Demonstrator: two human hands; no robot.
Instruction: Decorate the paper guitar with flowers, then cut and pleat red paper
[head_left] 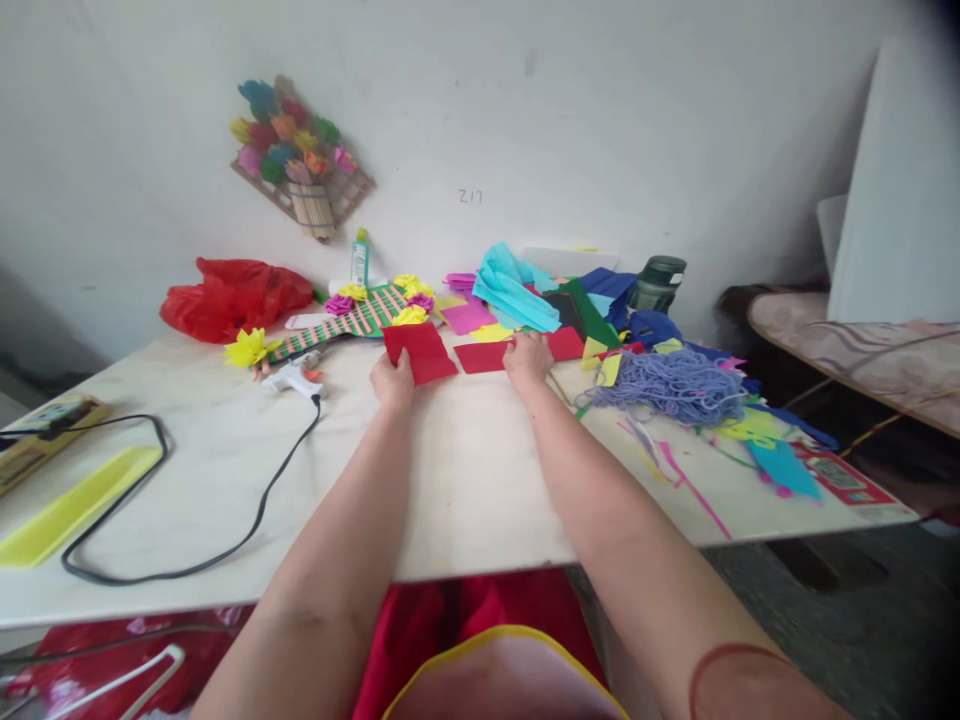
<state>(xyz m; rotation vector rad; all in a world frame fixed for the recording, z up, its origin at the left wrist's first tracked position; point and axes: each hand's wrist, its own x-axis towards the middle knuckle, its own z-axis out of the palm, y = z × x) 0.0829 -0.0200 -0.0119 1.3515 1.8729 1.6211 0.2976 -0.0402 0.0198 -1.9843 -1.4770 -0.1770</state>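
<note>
My left hand (393,380) grips the lower left edge of a squarish piece of red paper (421,352), thumb on top, holding it slightly tilted. My right hand (528,360) is closed over a longer red paper strip (480,357) that lies across the table, its right part showing past my fingers. A narrow gap separates the two red pieces. Just behind the left one lies a green craft piece (379,312) with pale pink stripes and yellow and purple paper flowers. A white glue gun (298,378) rests left of my left hand.
A black cord (262,500) loops over the table's left side, near a yellow strip (82,505) and a power strip (45,440). Purple yarn (671,385) and paper scraps are heaped at right. Behind stand a glue bottle (360,258), red bag (236,300) and dark jar (658,284).
</note>
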